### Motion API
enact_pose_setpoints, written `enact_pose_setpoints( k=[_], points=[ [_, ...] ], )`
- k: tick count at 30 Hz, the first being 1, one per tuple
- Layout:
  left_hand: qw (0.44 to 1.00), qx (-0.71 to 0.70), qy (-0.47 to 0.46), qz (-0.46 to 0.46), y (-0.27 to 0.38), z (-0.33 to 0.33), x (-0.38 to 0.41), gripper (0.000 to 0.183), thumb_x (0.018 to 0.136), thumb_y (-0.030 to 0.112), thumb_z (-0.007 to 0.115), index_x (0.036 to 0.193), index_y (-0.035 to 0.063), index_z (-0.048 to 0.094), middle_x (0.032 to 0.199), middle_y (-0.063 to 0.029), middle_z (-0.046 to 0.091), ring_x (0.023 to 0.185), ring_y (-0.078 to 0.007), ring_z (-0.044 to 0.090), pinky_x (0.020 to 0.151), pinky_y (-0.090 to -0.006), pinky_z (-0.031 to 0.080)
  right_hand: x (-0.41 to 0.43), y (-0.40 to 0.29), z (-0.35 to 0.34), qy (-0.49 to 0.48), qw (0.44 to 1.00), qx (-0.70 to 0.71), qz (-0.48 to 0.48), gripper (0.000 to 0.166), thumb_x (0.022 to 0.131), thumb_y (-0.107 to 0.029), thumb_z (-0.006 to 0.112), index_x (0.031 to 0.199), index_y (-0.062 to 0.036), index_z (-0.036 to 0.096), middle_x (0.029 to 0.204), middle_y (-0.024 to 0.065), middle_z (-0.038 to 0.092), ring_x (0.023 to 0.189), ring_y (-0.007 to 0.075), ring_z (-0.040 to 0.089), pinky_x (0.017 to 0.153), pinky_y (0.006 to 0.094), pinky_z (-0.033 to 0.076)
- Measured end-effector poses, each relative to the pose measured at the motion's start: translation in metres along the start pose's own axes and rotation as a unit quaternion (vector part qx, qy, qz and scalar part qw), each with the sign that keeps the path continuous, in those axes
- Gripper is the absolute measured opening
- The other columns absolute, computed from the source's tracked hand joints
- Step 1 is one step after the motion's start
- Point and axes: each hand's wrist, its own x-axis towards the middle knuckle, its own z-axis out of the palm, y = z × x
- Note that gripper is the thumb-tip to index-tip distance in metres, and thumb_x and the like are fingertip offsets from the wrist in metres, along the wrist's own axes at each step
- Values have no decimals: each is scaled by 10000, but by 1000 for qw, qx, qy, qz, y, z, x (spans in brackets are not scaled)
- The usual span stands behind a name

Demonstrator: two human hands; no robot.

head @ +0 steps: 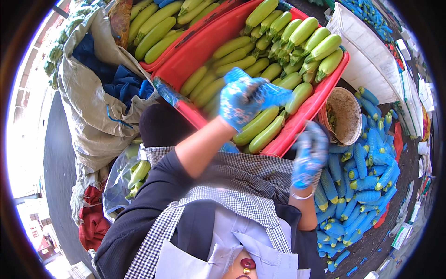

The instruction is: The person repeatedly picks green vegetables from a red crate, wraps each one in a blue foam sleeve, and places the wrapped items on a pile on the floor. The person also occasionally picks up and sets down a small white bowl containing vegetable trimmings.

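Observation:
My left hand (242, 99), in a blue flowered glove, is over the red plastic crate (303, 122) with its fingers closed on a blue net sleeve (277, 94). The sleeve is slightly blurred and hangs out to the right. Pale green zucchini (268, 132) lie in rows in the crate under that hand. My right hand (308, 157), gloved alike, is beside the crate's near right rim. It is blurred by motion, and its grip is unclear. Past it, a heap of zucchini in blue net sleeves (366, 181) spreads over the dark ground.
A dirty bucket (343, 115) with scraps inside stands right of the crate. Behind it leans a white plastic crate (366, 55). On the left, a grey sack (94, 122) holds blue netting (122, 83), and a clear bag (122, 181) contains more zucchini. Another red crate (188, 31) adjoins.

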Motion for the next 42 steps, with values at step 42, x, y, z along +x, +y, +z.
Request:
enact_pose_setpoints(
  k=[42],
  points=[
    [560, -710, -14, -428, -7, -2, 7, 488, 834, 412, 558, 1028, -34, 517, 914, -179, 612, 775, -275, 600, 721, -397, 519, -11, -4, -4, -189, 921, -226, -255, 245, 828, -22, 553, 1060, -10, 630, 1025, 140, 631, 896, 277, 618, 852, 342, 494]
  ],
)
